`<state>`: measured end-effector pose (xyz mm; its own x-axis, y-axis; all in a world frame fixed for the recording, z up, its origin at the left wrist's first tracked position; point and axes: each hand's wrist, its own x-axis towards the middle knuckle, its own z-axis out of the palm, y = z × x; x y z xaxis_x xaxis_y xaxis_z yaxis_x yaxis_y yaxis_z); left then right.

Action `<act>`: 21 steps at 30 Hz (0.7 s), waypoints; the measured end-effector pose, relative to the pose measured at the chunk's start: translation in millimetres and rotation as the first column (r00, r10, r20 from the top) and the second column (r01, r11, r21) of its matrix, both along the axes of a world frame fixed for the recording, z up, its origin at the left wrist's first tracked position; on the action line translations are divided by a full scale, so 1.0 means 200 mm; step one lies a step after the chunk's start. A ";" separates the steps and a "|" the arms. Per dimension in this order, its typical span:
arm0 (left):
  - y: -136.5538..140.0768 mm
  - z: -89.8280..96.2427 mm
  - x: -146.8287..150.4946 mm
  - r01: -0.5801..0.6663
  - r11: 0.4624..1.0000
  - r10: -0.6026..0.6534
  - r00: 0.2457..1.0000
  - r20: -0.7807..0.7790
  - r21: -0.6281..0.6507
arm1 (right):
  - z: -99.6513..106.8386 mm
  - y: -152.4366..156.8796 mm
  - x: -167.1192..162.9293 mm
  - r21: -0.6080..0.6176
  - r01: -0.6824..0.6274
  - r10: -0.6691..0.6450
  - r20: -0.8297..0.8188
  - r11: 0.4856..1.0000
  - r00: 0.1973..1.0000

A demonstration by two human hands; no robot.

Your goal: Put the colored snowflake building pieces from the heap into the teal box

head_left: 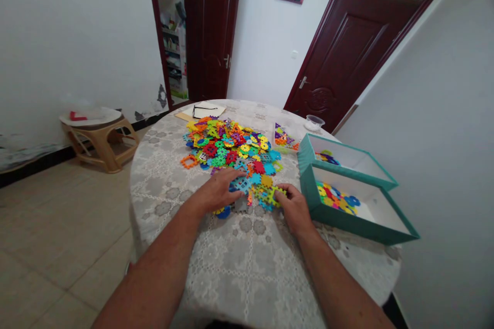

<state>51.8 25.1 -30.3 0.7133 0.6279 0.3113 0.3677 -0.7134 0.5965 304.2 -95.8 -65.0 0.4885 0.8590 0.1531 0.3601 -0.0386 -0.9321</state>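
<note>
A heap of colourful plastic interlocking building pieces [219, 149] lies on the round table, with several gears, discs and squares in it. At the heap's near edge, my left hand [218, 190] has its thumb and fingers around a light blue window-shaped piece [242, 185]. To the right, my right hand [296, 208] pinches a yellow-green square piece [275, 196] between thumb and fingers. Between the hands lie a mustard piece [266, 181] and other loose pieces. A blue disc [223, 213] rests below my left hand, partly covered.
Two green-sided boxes [358, 224] on the right hold some pieces. Behind the heap stand a clear tray [285, 146] of small pieces and a clear bowl [314, 122]. Glasses [204, 108] lie on paper at the far edge. A stool [110, 146] stands left on the floor.
</note>
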 end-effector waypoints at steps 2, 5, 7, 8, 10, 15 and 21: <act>0.00 0.02 0.00 -0.018 0.998 0.024 0.993 0.118 -0.054 | 0.01 0.00 -0.01 0.043 -0.012 0.018 -0.135 0.999 0.991; -0.01 0.05 0.01 0.012 0.994 0.014 0.973 0.230 -0.113 | 0.02 -0.01 -0.04 0.077 -0.028 0.052 -0.324 0.997 0.945; -0.03 0.04 0.04 0.059 0.992 -0.029 0.965 0.261 -0.108 | 0.03 -0.02 -0.07 0.079 -0.033 0.064 -0.426 0.996 0.902; -0.04 0.04 0.05 0.081 0.992 -0.052 0.962 0.268 -0.096 | 0.03 -0.02 -0.09 0.077 -0.033 0.066 -0.469 0.996 0.881; -0.07 0.02 0.09 0.099 0.993 -0.076 0.958 0.277 -0.070 | 0.03 -0.02 -0.12 0.071 -0.037 0.070 -0.539 0.997 0.840; -0.12 0.00 0.15 0.112 0.993 -0.099 0.965 0.242 -0.038 | 0.03 -0.01 -0.21 0.096 -0.063 0.111 -0.666 0.993 0.738; -0.16 -0.01 0.18 0.170 0.985 -0.164 0.967 0.197 -0.013 | 0.04 -0.02 -0.26 0.116 -0.158 0.192 -0.727 0.981 0.659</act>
